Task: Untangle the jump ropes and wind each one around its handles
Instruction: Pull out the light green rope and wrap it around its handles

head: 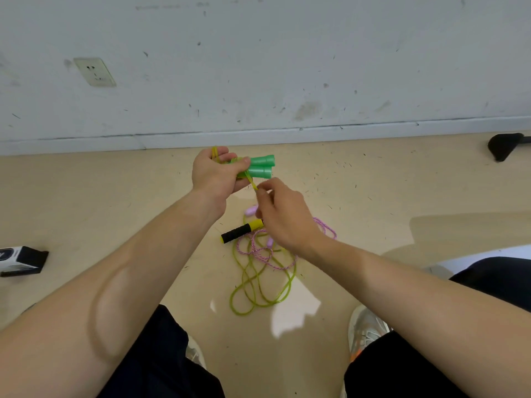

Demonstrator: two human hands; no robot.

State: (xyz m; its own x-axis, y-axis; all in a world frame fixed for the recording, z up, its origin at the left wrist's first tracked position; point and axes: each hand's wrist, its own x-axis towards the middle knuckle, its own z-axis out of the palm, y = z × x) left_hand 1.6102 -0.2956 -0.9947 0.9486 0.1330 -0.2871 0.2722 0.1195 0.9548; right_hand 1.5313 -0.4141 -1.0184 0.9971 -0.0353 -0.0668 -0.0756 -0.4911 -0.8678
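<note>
Head view. Left hand [214,175] is gripping the two green handles [260,167] side by side above the floor [115,202], close to the wall, fingers curling round them and some loops of yellow cord [253,183]. Right hand [283,216] is pinching that cord just below the handles. Under the hands, a black-and-yellow handle [240,232], a yellow-green rope [253,282] and a pink rope [267,254] are lying tangled together. Far left, a black-and-white box [23,259] is lying flat; its print is too blurred to read.
</note>
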